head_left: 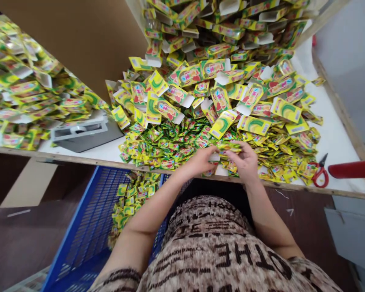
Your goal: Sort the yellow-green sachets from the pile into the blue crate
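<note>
At the table's front edge my left hand (203, 161) is closed on a small carton (213, 157) whose white open end shows. Just right of it, my right hand (245, 161) pinches small yellow-green wrapped packets (230, 147) close to the carton's opening. Loose green packets (170, 142) lie behind and left of my hands, and yellow packets (280, 156) lie to the right. Behind them rises a large heap of yellow cartons (188, 77), many with open white flaps.
Red-handled scissors (320, 177) and a red bar (353, 168) are at the right. A brown cardboard panel (79, 36) and a grey-white holder (79, 129) stand left, beside more cartons (21, 89). Below the edge, a blue crate (82, 227) holds filled-looking cartons (134, 196).
</note>
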Available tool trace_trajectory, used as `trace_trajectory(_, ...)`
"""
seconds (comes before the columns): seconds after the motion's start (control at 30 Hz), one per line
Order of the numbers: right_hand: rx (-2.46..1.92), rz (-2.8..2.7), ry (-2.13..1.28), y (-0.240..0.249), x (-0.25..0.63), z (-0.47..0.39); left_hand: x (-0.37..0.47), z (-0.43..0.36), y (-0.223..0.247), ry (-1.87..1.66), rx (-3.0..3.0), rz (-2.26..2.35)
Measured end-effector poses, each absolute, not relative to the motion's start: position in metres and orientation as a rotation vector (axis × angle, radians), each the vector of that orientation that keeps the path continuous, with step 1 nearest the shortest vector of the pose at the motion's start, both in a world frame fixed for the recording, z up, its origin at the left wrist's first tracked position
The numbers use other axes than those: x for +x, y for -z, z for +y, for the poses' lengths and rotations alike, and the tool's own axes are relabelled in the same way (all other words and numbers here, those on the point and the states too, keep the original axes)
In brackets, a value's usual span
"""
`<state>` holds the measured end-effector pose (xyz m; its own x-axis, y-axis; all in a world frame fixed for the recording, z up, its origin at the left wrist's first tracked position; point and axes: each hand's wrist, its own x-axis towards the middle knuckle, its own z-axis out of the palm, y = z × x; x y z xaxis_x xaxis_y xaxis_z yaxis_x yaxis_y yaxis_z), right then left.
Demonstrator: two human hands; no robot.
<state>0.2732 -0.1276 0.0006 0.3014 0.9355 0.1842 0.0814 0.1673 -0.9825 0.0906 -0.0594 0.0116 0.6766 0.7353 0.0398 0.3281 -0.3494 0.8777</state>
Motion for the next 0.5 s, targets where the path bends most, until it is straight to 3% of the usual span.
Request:
trace_trajectory(0.33,-1.552,-1.570,-0.493,0.022,0.306,-0.141,0.122,-0.082,0.037,-0.752,1.224,0.909)
trace_trajectory(0.5,-1.515,-1.822,-0.421,0.005,0.300,-0.132,0.125,-0.099,0.051,-0.970,1.097,0.934)
